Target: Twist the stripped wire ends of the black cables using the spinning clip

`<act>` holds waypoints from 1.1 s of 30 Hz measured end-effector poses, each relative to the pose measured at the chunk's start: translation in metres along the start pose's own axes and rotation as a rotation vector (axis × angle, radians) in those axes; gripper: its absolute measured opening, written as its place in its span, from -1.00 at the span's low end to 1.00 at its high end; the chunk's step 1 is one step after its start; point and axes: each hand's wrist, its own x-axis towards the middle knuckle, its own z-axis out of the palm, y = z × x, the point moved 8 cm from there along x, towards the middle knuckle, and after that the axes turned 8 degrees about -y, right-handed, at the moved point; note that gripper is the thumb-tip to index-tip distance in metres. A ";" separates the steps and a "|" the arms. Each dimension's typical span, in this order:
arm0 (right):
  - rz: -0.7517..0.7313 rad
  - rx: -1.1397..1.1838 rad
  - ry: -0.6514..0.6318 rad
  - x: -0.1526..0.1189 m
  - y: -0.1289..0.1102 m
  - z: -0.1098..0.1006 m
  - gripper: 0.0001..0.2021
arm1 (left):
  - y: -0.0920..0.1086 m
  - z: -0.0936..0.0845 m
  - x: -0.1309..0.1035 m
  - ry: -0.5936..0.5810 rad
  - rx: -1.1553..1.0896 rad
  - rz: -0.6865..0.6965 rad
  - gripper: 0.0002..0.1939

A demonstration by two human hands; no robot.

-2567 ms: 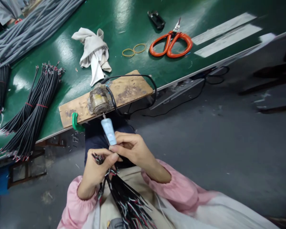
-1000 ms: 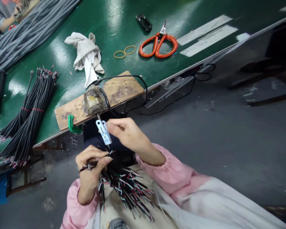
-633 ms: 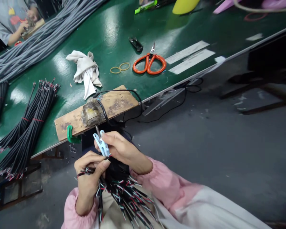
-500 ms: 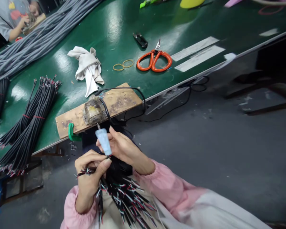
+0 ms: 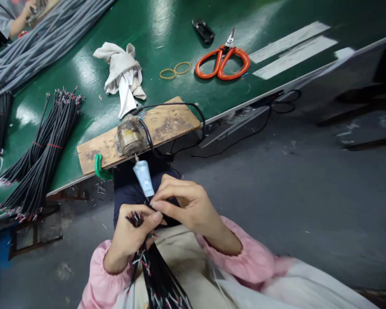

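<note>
My left hand (image 5: pixel 135 231) is closed around a bunch of thin black cables (image 5: pixel 135 219), their stripped ends showing red and white wires above the fingers. Thumb and forefinger of my right hand (image 5: pixel 189 206) pinch a black cable end beside my left fingertips. Just above them is a light-blue tapered piece (image 5: pixel 143 177), fixed on the shaft of a small grimy motor (image 5: pixel 130 135). Its narrow tip is close to the pinched cable; whether they touch is hard to see. More black cables (image 5: pixel 164 279) with bared coloured wires hang below my hands over my lap.
The motor sits on a wooden board (image 5: pixel 180 120), held at the table edge by a green clamp (image 5: pixel 99 167). Tied cable bundles (image 5: pixel 54 150), a white cloth (image 5: pixel 122 73), rubber bands (image 5: pixel 175 70), orange-handled scissors (image 5: pixel 225 62) and a black nipper (image 5: pixel 203 31) lie on the green table.
My right hand has moved from beside the light-blue piece down to my left fingertips and now pinches there. The bunch in my left hand has turned more upright. The view has shifted slightly.
</note>
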 end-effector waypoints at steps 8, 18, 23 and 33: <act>-0.076 -0.184 0.031 0.001 -0.018 0.006 -0.84 | -0.002 -0.007 0.000 0.121 -0.053 0.109 -0.48; -0.003 -0.074 0.049 -0.002 0.005 0.004 -0.84 | 0.005 -0.013 -0.004 0.121 0.032 0.160 -0.42; -0.025 -0.087 0.062 0.001 -0.002 0.002 -0.81 | 0.006 -0.009 -0.002 0.103 0.092 0.130 -0.41; 0.089 0.051 0.090 -0.008 0.012 0.003 -0.70 | -0.002 -0.021 -0.010 0.272 -0.087 0.216 -0.56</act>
